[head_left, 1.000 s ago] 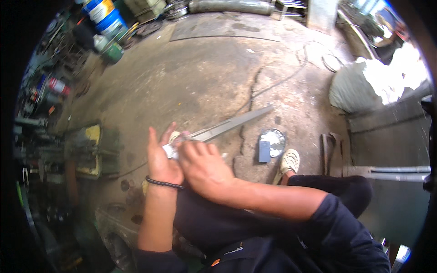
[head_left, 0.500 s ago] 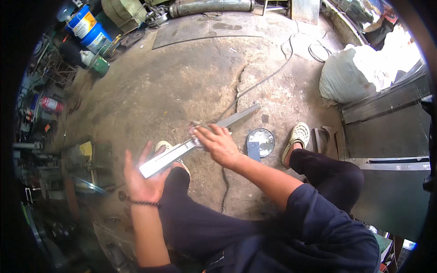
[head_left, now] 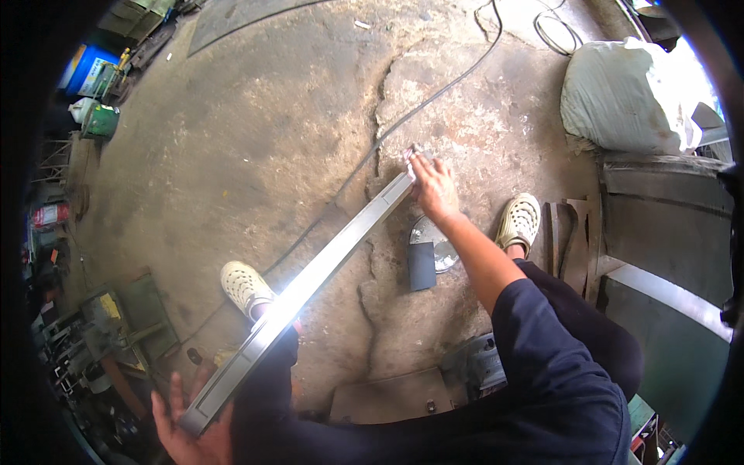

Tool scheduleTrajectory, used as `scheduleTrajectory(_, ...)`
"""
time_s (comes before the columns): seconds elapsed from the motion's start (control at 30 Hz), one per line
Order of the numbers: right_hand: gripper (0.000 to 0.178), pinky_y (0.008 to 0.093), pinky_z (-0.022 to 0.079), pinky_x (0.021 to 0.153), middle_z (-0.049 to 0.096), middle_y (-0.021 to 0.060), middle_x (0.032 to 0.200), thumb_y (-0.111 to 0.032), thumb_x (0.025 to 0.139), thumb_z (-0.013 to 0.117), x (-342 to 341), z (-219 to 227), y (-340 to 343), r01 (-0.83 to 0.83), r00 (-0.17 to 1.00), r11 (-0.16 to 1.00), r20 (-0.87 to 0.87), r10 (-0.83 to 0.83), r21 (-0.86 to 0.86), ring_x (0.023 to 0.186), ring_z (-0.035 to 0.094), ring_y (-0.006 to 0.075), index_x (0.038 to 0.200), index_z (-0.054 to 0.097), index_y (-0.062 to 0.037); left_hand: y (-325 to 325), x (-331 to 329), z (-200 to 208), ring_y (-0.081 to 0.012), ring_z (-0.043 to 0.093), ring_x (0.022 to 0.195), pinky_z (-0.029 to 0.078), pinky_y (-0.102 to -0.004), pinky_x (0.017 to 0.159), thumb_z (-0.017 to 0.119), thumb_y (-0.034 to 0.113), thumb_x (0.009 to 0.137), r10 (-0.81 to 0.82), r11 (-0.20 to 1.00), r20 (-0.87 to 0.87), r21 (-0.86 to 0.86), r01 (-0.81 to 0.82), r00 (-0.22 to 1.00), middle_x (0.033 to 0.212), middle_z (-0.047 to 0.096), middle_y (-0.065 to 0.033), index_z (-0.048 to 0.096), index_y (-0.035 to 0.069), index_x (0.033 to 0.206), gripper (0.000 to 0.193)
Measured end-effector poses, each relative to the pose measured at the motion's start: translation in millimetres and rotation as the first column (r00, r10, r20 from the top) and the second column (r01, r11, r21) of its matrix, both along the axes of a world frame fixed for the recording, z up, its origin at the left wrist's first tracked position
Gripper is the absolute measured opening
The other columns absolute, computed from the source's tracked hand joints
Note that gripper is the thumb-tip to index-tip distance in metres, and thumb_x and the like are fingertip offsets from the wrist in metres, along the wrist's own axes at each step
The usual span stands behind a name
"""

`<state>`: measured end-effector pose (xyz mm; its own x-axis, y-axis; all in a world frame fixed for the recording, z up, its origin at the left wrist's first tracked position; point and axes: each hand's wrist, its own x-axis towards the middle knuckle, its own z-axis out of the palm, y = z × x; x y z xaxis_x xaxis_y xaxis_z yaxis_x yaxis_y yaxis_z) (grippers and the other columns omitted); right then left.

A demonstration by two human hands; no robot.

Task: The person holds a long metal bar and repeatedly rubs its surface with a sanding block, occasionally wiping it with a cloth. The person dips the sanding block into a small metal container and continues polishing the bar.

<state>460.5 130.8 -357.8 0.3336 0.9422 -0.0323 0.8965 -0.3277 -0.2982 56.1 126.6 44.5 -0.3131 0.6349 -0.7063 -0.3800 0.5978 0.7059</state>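
A long, shiny metal bar (head_left: pixel 302 291) with recessed slots near its ends slants from low on the left up to the middle. Its near end lies across the palm of my left hand (head_left: pixel 190 426), whose fingers are stretched out and spread. At the far end, my right hand (head_left: pixel 435 186) is closed on a small whitish-pink cloth (head_left: pixel 410 161) pressed against the bar; most of the cloth is hidden by the fingers. Below my right forearm, on the floor, is a round silvery tin (head_left: pixel 445 249), partly covered by a dark grey flat rectangular piece (head_left: pixel 421 267).
My feet in cream clogs (head_left: pixel 518 223) stand on either side of the bar. A black cable (head_left: pixel 426 101) runs over the cracked concrete floor. At right are a white sack (head_left: pixel 620 97) and dark metal panels (head_left: pixel 666 225). Buckets (head_left: pixel 91 70) and clutter line the left.
My right hand has slid the cloth along the bar to its far end. My left hand and the near end have come lower and closer to me. The view has tilted downward.
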Motion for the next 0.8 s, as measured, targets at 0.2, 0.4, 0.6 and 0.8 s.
scheduleTrajectory(0.2, 0.091, 0.0494, 0.037, 0.109, 0.048, 0.0047, 0.150, -0.015, 0.067, 0.085, 72.4, -18.5, 4.0, -0.093, 0.986, 0.970, 0.112, 0.121, -0.226, 0.133, 0.046, 0.0339, 0.147, 0.043, -0.0129, 19.1, -30.6, -9.4, -0.0390, 0.060, 0.121, 0.060, -0.0517, 0.089, 0.043, 0.032, 0.104, -0.208, 0.973, -0.101, 0.080, 0.216, 0.973, 0.138, 0.054, -0.0228, 0.048, 0.010, 0.140, 0.042)
scheduleTrajectory(0.4, 0.073, 0.0496, 0.032, 0.113, 0.041, 0.0047, 0.155, -0.014, 0.078, 0.074, 88.8, 24.3, -24.0, 0.134, 0.980, 0.956, 0.180, -0.088, -0.260, 0.139, 0.041, 0.0322, 0.146, 0.046, -0.0135, 19.9, -33.7, -2.2, -0.0346, 0.062, 0.115, 0.062, -0.0451, 0.085, 0.051, 0.014, 0.100, -0.373, 0.917, -0.163, 0.084, 0.389, 0.913, 0.135, 0.052, -0.0265, 0.042, 0.006, 0.140, 0.041)
scheduleTrajectory(0.6, 0.068, 0.0549, 0.018, 0.120, 0.036, 0.0186, 0.157, -0.012, 0.085, 0.064, 84.7, 35.8, -102.3, 0.203, 0.969, 0.969, 0.171, -0.178, -0.141, 0.145, 0.032, 0.0367, 0.149, 0.042, -0.0122, 8.5, -41.1, -8.7, -0.0287, 0.070, 0.097, 0.065, -0.0358, 0.075, 0.057, 0.016, 0.099, -0.506, 0.856, -0.189, 0.013, 0.517, 0.842, 0.115, 0.064, -0.0199, 0.054, -0.003, 0.125, 0.032)
scheduleTrajectory(0.8, 0.058, 0.0450, 0.048, 0.099, 0.063, 0.0234, 0.125, -0.038, 0.096, 0.059, -73.1, 79.0, -100.0, 0.400, 0.727, 0.915, -0.625, -0.285, 0.047, 0.112, 0.064, 0.0361, 0.141, 0.049, -0.0033, -6.3, -61.7, 11.0, -0.0416, 0.067, 0.107, 0.064, -0.0383, 0.083, 0.051, 0.007, 0.093, -0.395, 0.918, 0.177, 0.032, 0.396, 0.901, 0.121, 0.060, -0.0314, 0.046, -0.011, 0.134, 0.045)
